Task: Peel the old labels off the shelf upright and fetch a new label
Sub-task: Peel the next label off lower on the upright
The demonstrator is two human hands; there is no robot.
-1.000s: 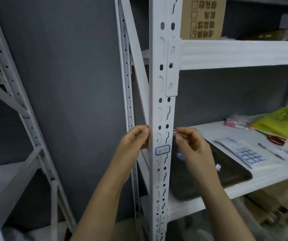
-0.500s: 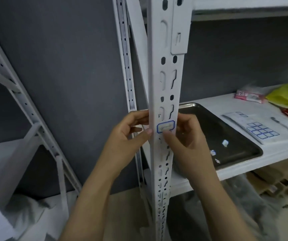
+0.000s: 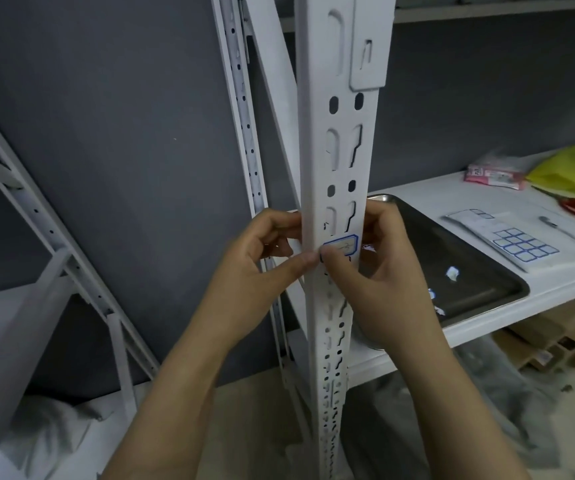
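The left hand (image 3: pixel 262 258) is braced at the left edge of the shelf upright (image 3: pixel 338 150), thumb and forefinger pinched on that edge, the other fingers curled. The old label (image 3: pixel 343 244) (blue-bordered, stuck on the upright's front face beside a slot) is worked at its lower-left corner by the thumb of the right hand (image 3: pixel 383 271), whose fingers are curled round the right edge; whether the corner is lifted cannot be told. A tear is likely if the corner is pulled fast, leaving paper behind, and skin could be nicked on the slot edges. Open room is found rightward, over the metal tray (image 3: pixel 469 258), towards the label sheet (image 3: pixel 508 237) lying just beyond it
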